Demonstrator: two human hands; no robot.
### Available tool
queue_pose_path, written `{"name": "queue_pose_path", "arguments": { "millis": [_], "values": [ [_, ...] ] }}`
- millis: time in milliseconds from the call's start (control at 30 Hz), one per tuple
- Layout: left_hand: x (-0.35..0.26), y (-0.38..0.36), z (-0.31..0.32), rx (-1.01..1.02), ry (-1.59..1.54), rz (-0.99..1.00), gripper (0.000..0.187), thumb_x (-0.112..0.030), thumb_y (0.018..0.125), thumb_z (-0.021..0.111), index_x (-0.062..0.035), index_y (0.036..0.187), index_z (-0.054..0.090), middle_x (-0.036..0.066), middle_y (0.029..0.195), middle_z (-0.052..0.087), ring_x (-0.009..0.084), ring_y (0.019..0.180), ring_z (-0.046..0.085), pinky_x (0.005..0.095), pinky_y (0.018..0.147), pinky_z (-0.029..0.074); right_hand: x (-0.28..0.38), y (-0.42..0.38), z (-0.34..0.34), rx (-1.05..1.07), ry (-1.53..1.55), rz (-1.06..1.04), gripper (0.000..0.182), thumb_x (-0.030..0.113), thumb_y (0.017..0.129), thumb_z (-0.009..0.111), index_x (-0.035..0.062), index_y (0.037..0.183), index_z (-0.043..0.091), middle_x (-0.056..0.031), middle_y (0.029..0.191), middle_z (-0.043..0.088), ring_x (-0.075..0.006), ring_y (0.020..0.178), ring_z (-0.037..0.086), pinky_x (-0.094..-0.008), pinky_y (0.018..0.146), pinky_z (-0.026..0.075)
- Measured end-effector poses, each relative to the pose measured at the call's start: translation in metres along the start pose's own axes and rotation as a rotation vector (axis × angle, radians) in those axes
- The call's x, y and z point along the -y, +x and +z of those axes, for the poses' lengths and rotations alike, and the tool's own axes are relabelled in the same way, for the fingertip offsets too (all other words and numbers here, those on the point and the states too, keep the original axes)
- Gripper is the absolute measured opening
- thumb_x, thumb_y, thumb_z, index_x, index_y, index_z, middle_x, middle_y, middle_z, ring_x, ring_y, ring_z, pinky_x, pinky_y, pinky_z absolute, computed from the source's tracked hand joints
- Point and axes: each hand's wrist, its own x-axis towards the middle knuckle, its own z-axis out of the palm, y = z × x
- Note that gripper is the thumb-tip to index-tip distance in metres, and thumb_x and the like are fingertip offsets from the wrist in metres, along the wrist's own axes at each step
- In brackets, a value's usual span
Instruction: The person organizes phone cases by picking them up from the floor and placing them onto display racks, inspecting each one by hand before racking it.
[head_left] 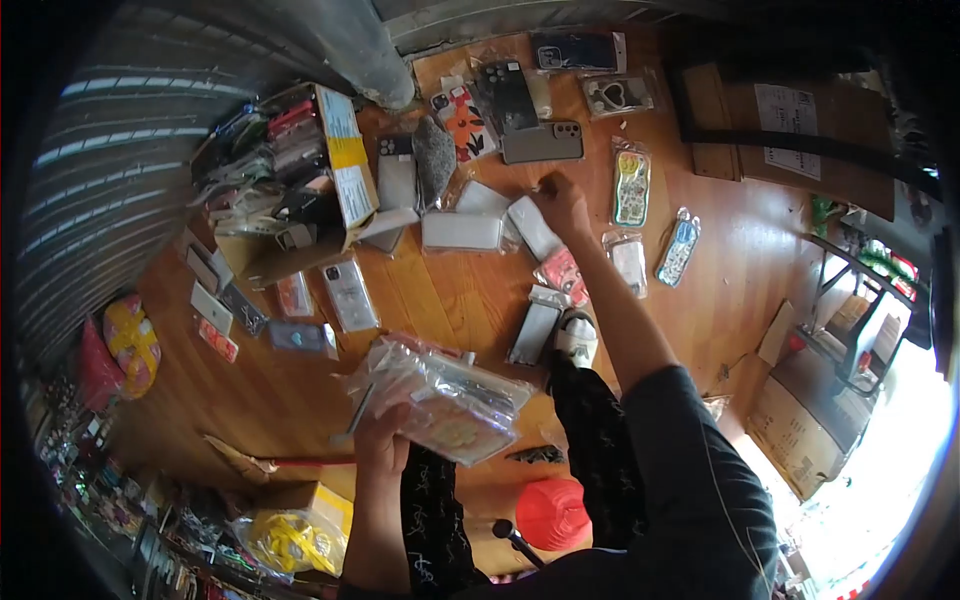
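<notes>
A stack of phone cases in clear plastic bags (450, 400) is gripped by my left hand (383, 440) at its left end, above the floor. My right hand (563, 205) reaches out over the floor, its fingers closed at the top end of a whitish bagged case (535, 228). Left of that lies another white bagged case (462, 232). Just below my right hand is a pink and red case (564, 275). A grey case (541, 143) lies above, beside an orange flowered one (468, 125).
An open cardboard box (345, 165) full of packaged cases stands at the left. More bagged cases, such as a green-edged one (631, 185), lie around on the wooden floor. A red round stool (552, 514) is between my legs. Cardboard boxes (797, 430) stand at the right.
</notes>
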Motion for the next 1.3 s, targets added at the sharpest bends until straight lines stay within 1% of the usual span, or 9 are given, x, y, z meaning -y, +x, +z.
{"name": "queue_pose_path", "arguments": {
  "millis": [67, 233, 367, 700, 967, 1067, 1133, 1233, 1300],
  "values": [
    [-0.014, 0.000, -0.001, -0.024, 0.071, -0.003, 0.062, -0.010, 0.064, 0.069, 0.0011, 0.118, 0.039, 0.012, 0.112, 0.048, 0.0232, 0.106, 0.046, 0.0367, 0.091, 0.037, -0.018, 0.042, 0.016, -0.084, -0.047, -0.041, 0.033, 0.023, 0.064, 0.070, 0.0007, 0.083, 0.054, -0.0123, 0.069, 0.059, -0.0244, 0.063, 0.059, -0.0330, 0.057, 0.046],
    [-0.033, 0.009, -0.003, -0.076, 0.109, 0.134, 0.069, -0.008, 0.059, 0.071, 0.0020, 0.118, 0.037, 0.013, 0.111, 0.049, 0.0265, 0.105, 0.047, 0.0390, 0.089, 0.040, -0.016, 0.106, 0.042, -0.159, -0.146, 0.141, 0.050, 0.029, 0.060, 0.071, 0.0008, 0.095, 0.049, -0.0194, 0.095, 0.052, -0.0335, 0.095, 0.049, -0.0383, 0.080, 0.041],
    [-0.042, 0.023, -0.012, -0.075, 0.243, 0.210, 0.070, -0.007, 0.058, 0.071, 0.0023, 0.118, 0.036, 0.014, 0.110, 0.049, 0.0268, 0.103, 0.048, 0.0390, 0.087, 0.041, 0.004, 0.118, 0.047, -0.253, -0.271, 0.172, 0.059, 0.035, 0.058, 0.073, 0.0012, 0.098, 0.047, -0.0192, 0.098, 0.050, -0.0338, 0.097, 0.047, -0.0398, 0.079, 0.041],
    [-0.054, 0.036, -0.005, -0.056, 0.340, 0.576, 0.066, -0.008, 0.061, 0.068, 0.0059, 0.117, 0.035, 0.015, 0.107, 0.050, 0.0266, 0.099, 0.051, 0.0379, 0.087, 0.041, -0.008, 0.138, 0.044, -0.055, -0.389, 0.167, 0.071, 0.038, 0.053, 0.076, 0.0020, 0.103, 0.041, -0.0173, 0.103, 0.047, -0.0323, 0.101, 0.045, -0.0422, 0.080, 0.040],
    [-0.038, 0.030, -0.010, -0.100, 0.453, 0.525, 0.063, -0.007, 0.062, 0.065, 0.0040, 0.117, 0.037, 0.013, 0.108, 0.051, 0.0266, 0.099, 0.051, 0.0373, 0.087, 0.040, -0.027, 0.129, 0.050, -0.095, -0.346, 0.081, 0.058, 0.038, 0.057, 0.075, 0.0029, 0.094, 0.047, -0.0159, 0.096, 0.053, -0.0301, 0.093, 0.052, -0.0383, 0.075, 0.044],
    [-0.040, 0.029, -0.019, -0.076, 0.467, 0.500, 0.067, -0.012, 0.061, 0.067, 0.0035, 0.118, 0.036, 0.013, 0.111, 0.050, 0.0266, 0.100, 0.051, 0.0376, 0.088, 0.039, -0.031, 0.124, 0.049, -0.224, -0.124, -0.161, 0.049, 0.034, 0.064, 0.070, 0.0002, 0.093, 0.047, -0.0174, 0.085, 0.057, -0.0327, 0.079, 0.055, -0.0389, 0.066, 0.045],
    [-0.038, 0.028, -0.012, -0.080, 0.495, 0.495, 0.070, -0.015, 0.061, 0.069, 0.0035, 0.119, 0.035, 0.015, 0.114, 0.048, 0.0265, 0.101, 0.050, 0.0378, 0.089, 0.039, -0.011, 0.088, 0.035, -0.111, 0.253, -0.373, 0.039, 0.025, 0.071, 0.065, -0.0012, 0.094, 0.048, -0.0168, 0.075, 0.057, -0.0269, 0.071, 0.057, -0.0357, 0.060, 0.045],
    [-0.032, 0.038, 0.035, 0.210, 0.547, 0.597, 0.080, -0.032, 0.065, 0.071, -0.0019, 0.125, 0.029, 0.028, 0.129, 0.026, 0.0291, 0.109, 0.045, 0.0396, 0.089, 0.040, 0.014, 0.036, 0.028, 0.311, 0.642, -0.338, 0.030, 0.018, 0.079, 0.060, -0.0004, 0.099, 0.048, -0.0070, 0.080, 0.055, -0.0122, 0.075, 0.052, -0.0275, 0.066, 0.044],
    [-0.030, 0.041, 0.037, 0.291, 0.550, 0.546, 0.080, -0.034, 0.065, 0.070, -0.0030, 0.126, 0.028, 0.029, 0.129, 0.026, 0.0294, 0.111, 0.043, 0.0399, 0.090, 0.039, 0.031, 0.003, 0.039, 0.546, 0.981, -0.292, 0.025, 0.016, 0.081, 0.058, 0.0012, 0.100, 0.048, -0.0016, 0.085, 0.053, -0.0074, 0.078, 0.048, -0.0242, 0.069, 0.043]
  ]
}}
